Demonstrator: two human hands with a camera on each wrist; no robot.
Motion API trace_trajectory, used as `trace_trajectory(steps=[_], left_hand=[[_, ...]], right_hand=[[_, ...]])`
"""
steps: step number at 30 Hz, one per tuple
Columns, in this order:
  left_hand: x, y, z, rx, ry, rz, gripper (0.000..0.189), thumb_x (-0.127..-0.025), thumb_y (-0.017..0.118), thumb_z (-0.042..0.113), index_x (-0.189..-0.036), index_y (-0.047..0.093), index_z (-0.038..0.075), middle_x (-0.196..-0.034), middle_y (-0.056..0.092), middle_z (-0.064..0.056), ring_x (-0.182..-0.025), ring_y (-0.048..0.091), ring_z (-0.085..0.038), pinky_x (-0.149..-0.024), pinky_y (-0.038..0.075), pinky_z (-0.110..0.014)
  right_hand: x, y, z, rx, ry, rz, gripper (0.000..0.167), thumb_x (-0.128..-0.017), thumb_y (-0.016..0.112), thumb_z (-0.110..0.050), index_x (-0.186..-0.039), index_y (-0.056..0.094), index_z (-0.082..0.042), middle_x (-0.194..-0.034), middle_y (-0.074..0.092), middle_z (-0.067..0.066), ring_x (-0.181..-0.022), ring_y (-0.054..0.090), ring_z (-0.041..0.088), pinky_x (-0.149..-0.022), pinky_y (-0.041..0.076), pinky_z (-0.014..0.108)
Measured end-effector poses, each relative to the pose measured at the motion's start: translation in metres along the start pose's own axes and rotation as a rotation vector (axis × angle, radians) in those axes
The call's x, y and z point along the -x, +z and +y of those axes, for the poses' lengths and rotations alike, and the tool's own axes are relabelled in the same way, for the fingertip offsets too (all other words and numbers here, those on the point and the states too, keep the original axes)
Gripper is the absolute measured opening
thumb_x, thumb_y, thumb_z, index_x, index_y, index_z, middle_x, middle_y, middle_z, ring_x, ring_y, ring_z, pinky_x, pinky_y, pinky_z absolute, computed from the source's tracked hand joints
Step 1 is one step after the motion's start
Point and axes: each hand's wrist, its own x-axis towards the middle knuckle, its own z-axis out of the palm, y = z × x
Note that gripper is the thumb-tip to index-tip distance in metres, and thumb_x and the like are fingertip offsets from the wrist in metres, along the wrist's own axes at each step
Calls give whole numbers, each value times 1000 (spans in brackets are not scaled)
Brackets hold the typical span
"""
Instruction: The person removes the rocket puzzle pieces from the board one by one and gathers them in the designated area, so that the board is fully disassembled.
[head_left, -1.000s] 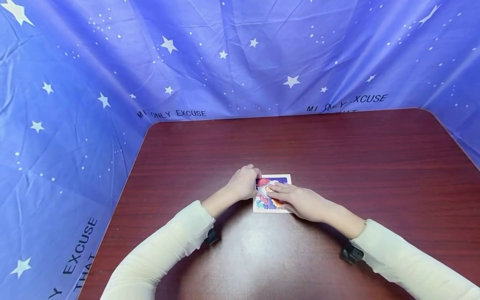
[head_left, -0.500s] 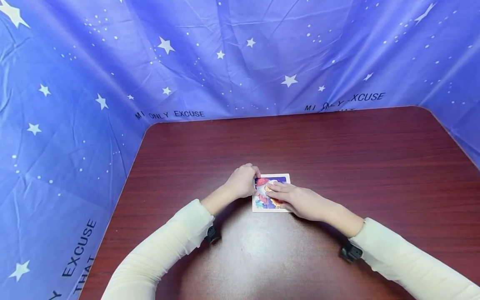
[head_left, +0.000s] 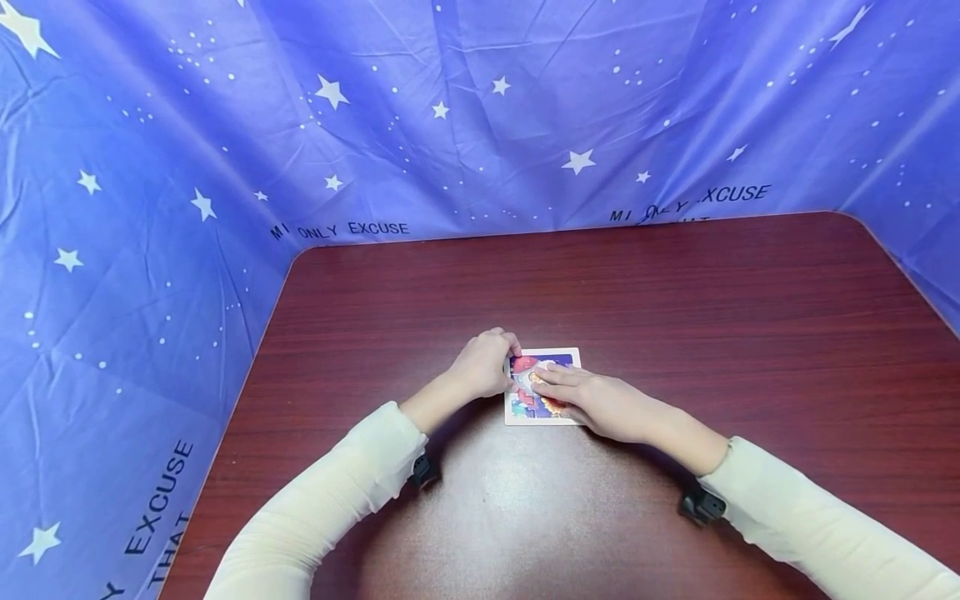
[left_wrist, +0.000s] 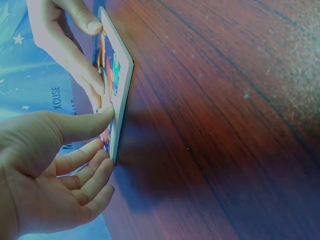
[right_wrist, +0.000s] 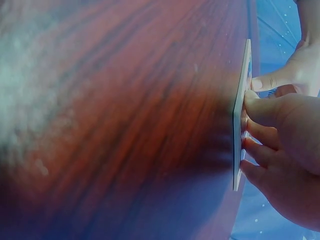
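A small square picture puzzle board (head_left: 522, 408) with a white frame and a colourful cartoon picture lies flat on the dark red table. At its left side, my left hand (head_left: 483, 364) touches the board with thumb and fingertips, the fingers loosely bent. In the left wrist view the left thumb (left_wrist: 95, 122) rests on the board's rim. My right hand (head_left: 611, 404) lies across the right part of the picture, its fingers stretched over the surface. Seen from the right wrist, the right hand's fingertips and thumb (right_wrist: 260, 107) press on the board's face. Both hands hide parts of the picture.
The wood-grain table (head_left: 675, 300) reaches back to a blue curtain (head_left: 480, 125) printed with white stars and lettering. Another stretch of curtain hangs along the left side. Black wrist cameras (head_left: 703, 504) sit below the cream sleeves (head_left: 817, 517).
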Motion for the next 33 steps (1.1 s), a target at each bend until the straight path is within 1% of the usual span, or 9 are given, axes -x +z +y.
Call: trace_trajectory(steps=[4, 8, 13, 20, 27, 33], left_hand=[[0, 0, 0, 15, 0, -1, 44, -69, 86, 20, -106, 64, 10, -106, 63, -5, -101, 61, -21, -94, 49, -35], [0, 0, 0, 33, -2, -8, 48, -70, 85, 18, -110, 61, 10, -109, 63, -5, -104, 61, -21, -96, 49, -35], [2, -1, 0, 34, 5, -9, 49, -70, 85, 21, -112, 63, 9, -109, 63, -6, -104, 61, -22, -96, 49, -36], [3, -1, -1, 28, 21, 10, 46, -70, 86, 21, -109, 65, 9, -106, 64, -6, -102, 61, -21, -94, 50, -34], [2, 0, -1, 25, 29, 43, 45, -67, 87, 18, -106, 66, 8, -102, 63, -7, -101, 59, -23, -94, 50, -35], [3, 1, -1, 58, 28, 42, 44, -68, 85, 15, -107, 65, 8, -105, 62, -8, -103, 58, -24, -95, 50, -33]], right_hand=[[0, 0, 0, -7, -4, 6, 42, -94, 56, -10, -136, 54, -10, -146, 50, 13, -135, 46, 31, -105, 44, 47], [0, 0, -1, -8, -5, 9, 42, -94, 56, -10, -136, 54, -9, -145, 50, 13, -136, 46, 31, -106, 43, 48], [1, 0, -2, -7, -4, 14, 42, -95, 56, -10, -136, 54, -10, -145, 50, 13, -135, 47, 31, -106, 43, 48], [0, -1, -3, 1, -1, 11, 42, -95, 56, -10, -136, 54, -11, -145, 50, 12, -135, 46, 31, -106, 43, 48], [1, 1, -2, 4, -1, 12, 42, -95, 55, -11, -137, 53, -11, -147, 49, 12, -136, 46, 32, -106, 43, 48], [1, 1, -2, 4, -1, 7, 43, -95, 56, -10, -137, 53, -11, -146, 49, 12, -136, 46, 31, -106, 43, 48]])
